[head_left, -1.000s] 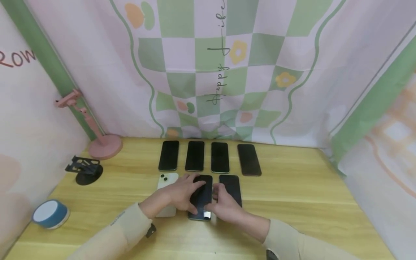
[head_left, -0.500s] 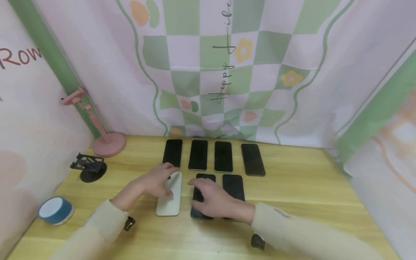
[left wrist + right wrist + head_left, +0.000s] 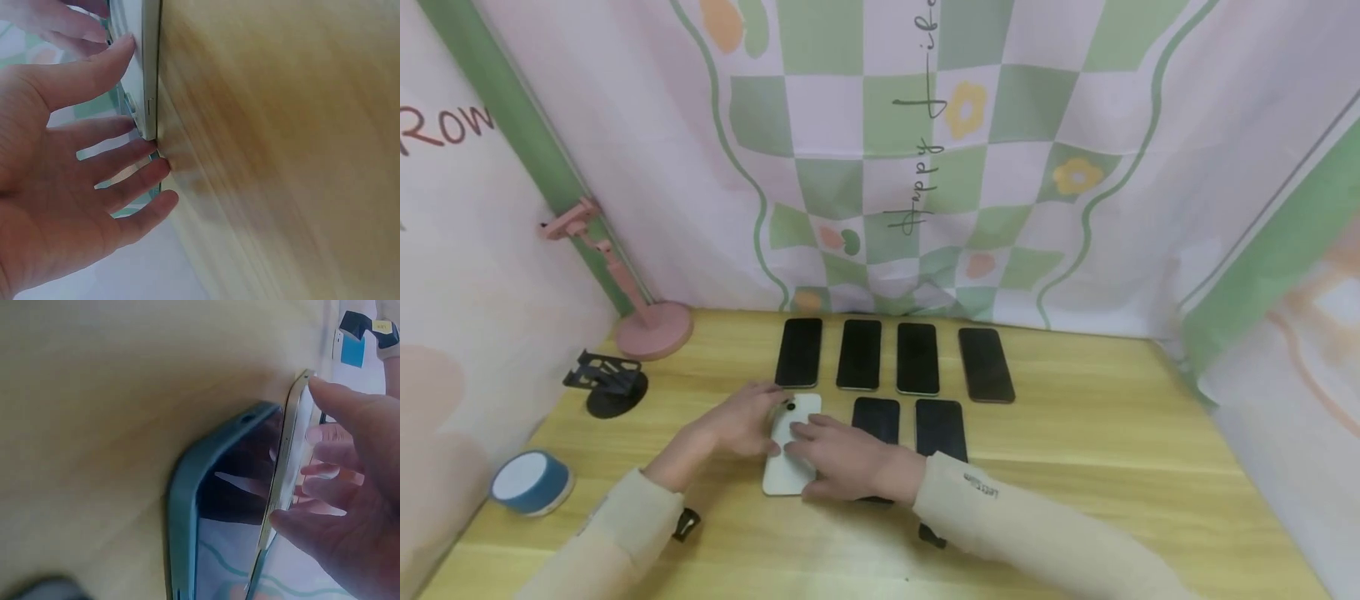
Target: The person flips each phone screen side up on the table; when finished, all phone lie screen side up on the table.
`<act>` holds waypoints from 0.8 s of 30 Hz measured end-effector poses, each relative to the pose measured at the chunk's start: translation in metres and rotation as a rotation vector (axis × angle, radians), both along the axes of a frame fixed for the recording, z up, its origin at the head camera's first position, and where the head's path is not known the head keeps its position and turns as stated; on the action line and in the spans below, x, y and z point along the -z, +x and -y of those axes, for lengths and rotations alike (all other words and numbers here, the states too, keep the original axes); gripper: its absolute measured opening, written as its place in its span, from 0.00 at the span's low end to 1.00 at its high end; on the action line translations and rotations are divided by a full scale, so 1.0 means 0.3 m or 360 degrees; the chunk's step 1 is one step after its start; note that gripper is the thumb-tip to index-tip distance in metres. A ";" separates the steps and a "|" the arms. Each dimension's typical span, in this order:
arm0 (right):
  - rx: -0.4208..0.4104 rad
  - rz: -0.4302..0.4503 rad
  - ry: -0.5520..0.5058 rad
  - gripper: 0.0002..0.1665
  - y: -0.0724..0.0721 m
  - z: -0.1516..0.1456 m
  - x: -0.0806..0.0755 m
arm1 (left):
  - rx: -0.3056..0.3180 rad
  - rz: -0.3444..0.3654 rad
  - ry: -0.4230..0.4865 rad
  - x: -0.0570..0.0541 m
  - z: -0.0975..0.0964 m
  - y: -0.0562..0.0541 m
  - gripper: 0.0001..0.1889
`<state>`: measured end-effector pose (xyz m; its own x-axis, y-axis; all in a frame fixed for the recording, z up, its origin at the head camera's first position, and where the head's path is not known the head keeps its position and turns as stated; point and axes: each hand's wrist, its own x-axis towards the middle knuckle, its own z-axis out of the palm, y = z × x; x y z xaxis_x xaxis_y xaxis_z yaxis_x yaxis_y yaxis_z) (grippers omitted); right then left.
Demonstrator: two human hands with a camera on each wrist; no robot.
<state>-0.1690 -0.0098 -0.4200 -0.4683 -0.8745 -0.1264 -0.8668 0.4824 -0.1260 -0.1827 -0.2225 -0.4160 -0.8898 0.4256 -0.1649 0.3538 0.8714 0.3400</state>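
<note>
A white phone (image 3: 784, 479) lies back up at the left end of the front row, its camera lens showing near the top. My left hand (image 3: 733, 423) is at its left side; in the left wrist view the thumb (image 3: 119, 59) touches the phone and the other fingers spread loosely around its corner. From the right, my right hand (image 3: 850, 460) reaches over it, with the fingers on the back and the thumb at the lower right corner. Beneath that hand lies a partly covered dark phone (image 3: 877, 417), screen up. Another dark phone (image 3: 942, 429) lies to its right.
Several black-screened phones, among them one at the far right (image 3: 987, 365), form a back row before the checked curtain (image 3: 895, 179). On the left stand a pink phone stand (image 3: 653, 329), a black stand (image 3: 610, 387) and a blue-and-white round object (image 3: 531, 483).
Both hands have left the middle dark phone and shifted left to the white phone. My left hand came there first, then the right hand slid over onto its right side.
</note>
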 end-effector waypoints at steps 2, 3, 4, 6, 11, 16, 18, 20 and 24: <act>0.0014 -0.0006 0.0019 0.36 0.006 0.011 0.003 | -0.0017 0.0008 0.0012 -0.001 -0.002 0.001 0.44; 0.0023 -0.0003 0.0028 0.36 0.009 0.016 0.004 | -0.0023 0.0011 0.0021 -0.001 -0.003 0.001 0.44; 0.0030 -0.0003 0.0037 0.35 0.012 0.019 0.005 | -0.0033 0.0019 0.0033 0.000 -0.003 0.001 0.44; 0.0039 -0.0010 0.0052 0.34 0.016 0.024 0.006 | -0.0054 0.0034 0.0068 0.004 -0.004 0.000 0.45; 0.0048 -0.0031 0.0069 0.33 0.022 0.031 0.008 | -0.0092 -0.0028 0.0202 0.022 -0.008 -0.008 0.40; 0.0041 -0.0045 0.0056 0.32 0.025 0.037 0.010 | -0.0315 0.0019 0.0396 0.025 -0.036 -0.019 0.34; 0.0043 -0.0047 0.0051 0.31 0.024 0.041 0.012 | -0.0459 0.0102 0.0470 0.020 -0.050 -0.024 0.33; 0.0046 -0.0044 0.0056 0.33 0.023 0.043 0.013 | -0.0589 0.0172 0.0535 0.015 -0.060 -0.029 0.31; 0.0029 -0.0035 0.0052 0.37 0.022 0.038 0.015 | -0.0728 0.0196 0.0604 0.005 -0.074 -0.040 0.29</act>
<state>-0.1624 -0.0213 -0.4244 -0.4873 -0.8612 -0.1445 -0.8601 0.5019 -0.0908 -0.1946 -0.2001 -0.4175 -0.9803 0.0539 -0.1900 -0.0898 0.7354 0.6716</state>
